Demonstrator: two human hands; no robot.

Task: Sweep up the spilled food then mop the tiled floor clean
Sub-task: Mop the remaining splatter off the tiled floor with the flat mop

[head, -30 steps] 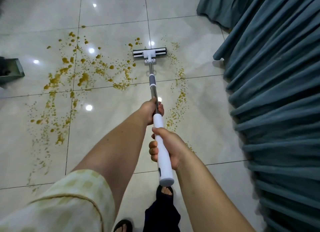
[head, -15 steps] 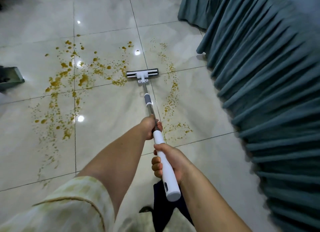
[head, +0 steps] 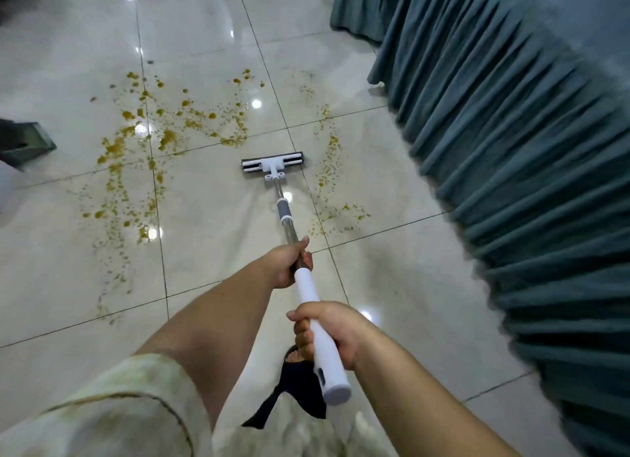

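Mop | L hand grips mid-pole, arm out | R hand grips end

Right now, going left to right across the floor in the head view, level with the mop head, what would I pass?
Grey-green object at the left edge → wide yellow spill → mop head → thin spill trail → teal curtain.

Both bare forearms stretched forward and down, left hand ahead, fingers wrapped round the mop, right hand nearer the body, fist clenched round its white grip
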